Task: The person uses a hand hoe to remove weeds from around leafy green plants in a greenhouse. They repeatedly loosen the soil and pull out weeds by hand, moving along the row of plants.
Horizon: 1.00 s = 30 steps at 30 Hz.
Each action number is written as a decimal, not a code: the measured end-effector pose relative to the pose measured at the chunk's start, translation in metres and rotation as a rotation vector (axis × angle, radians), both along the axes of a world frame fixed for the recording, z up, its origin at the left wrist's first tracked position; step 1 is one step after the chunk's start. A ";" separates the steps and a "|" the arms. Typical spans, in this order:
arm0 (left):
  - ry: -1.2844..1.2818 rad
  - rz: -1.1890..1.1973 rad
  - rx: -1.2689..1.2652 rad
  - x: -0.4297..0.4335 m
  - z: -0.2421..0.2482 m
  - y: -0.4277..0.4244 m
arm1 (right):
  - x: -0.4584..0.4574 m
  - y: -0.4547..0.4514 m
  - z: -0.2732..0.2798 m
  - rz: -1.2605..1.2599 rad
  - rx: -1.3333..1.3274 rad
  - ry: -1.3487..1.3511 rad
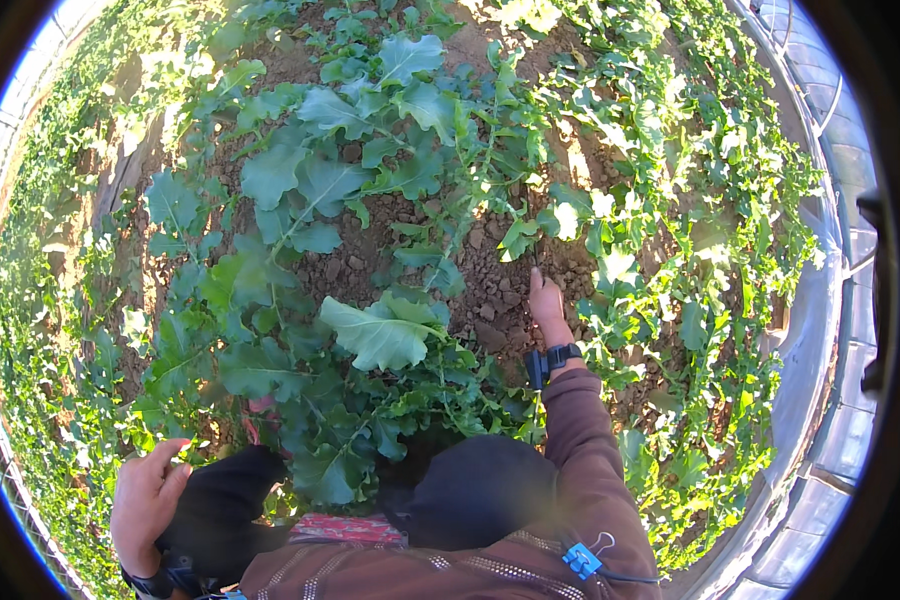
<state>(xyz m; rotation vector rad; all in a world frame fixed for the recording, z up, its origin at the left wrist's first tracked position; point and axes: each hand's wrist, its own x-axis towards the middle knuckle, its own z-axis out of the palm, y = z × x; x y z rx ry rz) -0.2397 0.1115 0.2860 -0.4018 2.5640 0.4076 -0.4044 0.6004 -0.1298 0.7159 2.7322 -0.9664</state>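
My right hand [547, 300] reaches forward over the soil, closed around a thin dark tool [536, 251] whose far end is lost among leaves. My left hand [148, 499] is raised beside my left knee, thumb and forefinger apart, with nothing seen between them. Large lobed leaves of a leafy green plant [379, 334] spread in front of my lap. More broad bluish-green leaves [330, 184] stand beyond them over clods of brown soil [495, 300].
Dense leafy plants [690, 225] grow on the right and on the left [37, 300]. Plastic sheeting [802, 360] on a frame curves along the right side. My dark-clothed knees [484, 491] are close to the nearest leaves.
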 end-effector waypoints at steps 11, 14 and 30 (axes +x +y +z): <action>0.001 -0.014 -0.006 -0.010 0.001 0.005 | -0.023 0.055 -0.040 -0.024 -0.168 -0.023; 0.014 -0.031 0.002 -0.004 0.003 0.004 | -0.006 0.052 -0.060 -0.038 -0.161 0.058; 0.047 -0.004 0.028 0.023 0.011 -0.020 | 0.108 -0.012 0.052 -0.342 -0.280 -0.225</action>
